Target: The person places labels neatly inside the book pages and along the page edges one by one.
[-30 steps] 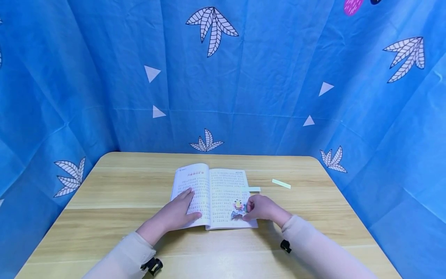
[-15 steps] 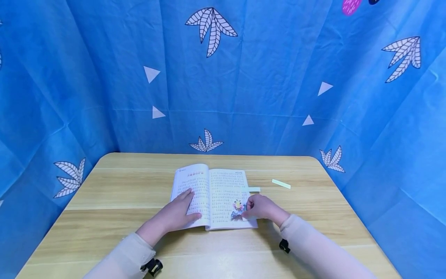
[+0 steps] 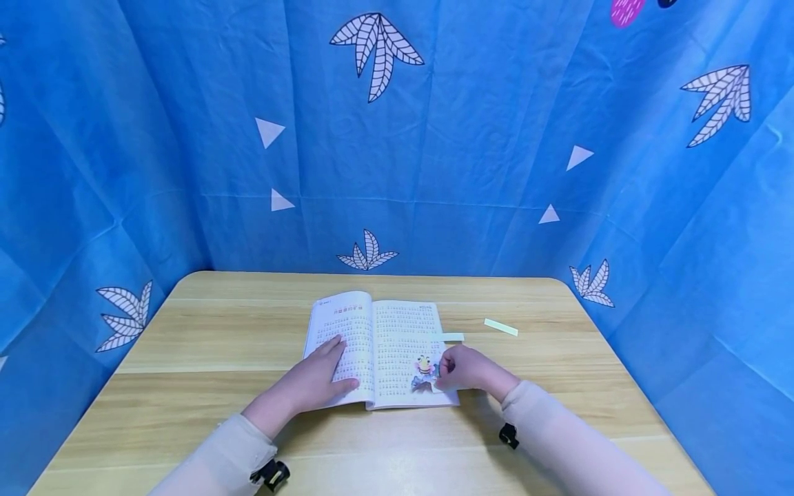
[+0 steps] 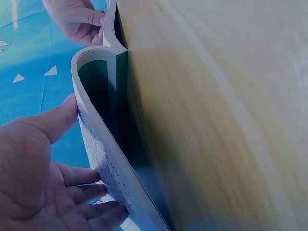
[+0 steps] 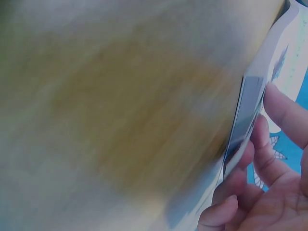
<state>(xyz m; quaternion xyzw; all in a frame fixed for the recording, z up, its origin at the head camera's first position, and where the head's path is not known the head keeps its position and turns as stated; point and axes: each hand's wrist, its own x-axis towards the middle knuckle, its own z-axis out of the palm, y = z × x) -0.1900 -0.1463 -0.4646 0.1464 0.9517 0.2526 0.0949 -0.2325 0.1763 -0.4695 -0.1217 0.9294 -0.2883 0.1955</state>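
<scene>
An open book (image 3: 403,324) with printed text and a small bee picture lies on the table. My left hand (image 3: 319,375) rests on its left page, fingers spread; in the left wrist view that hand (image 4: 62,178) presses the curved page block (image 4: 103,139). At the lower right page edge, my right hand (image 3: 465,368) has its fingers curled, and in the right wrist view its thumb and fingers (image 5: 262,113) pinch page edges (image 5: 257,82) of the book. A pale strip (image 3: 449,337) sticks out from the right page just above that hand.
Another pale green strip (image 3: 500,326) lies on the wooden table (image 3: 236,337), to the right of the book. A blue curtain (image 3: 397,158) with leaf and triangle prints hangs behind and at both sides.
My right hand has shifted only slightly at the page corner, a little left and then back right. The left hand, the book and both strips have not moved.
</scene>
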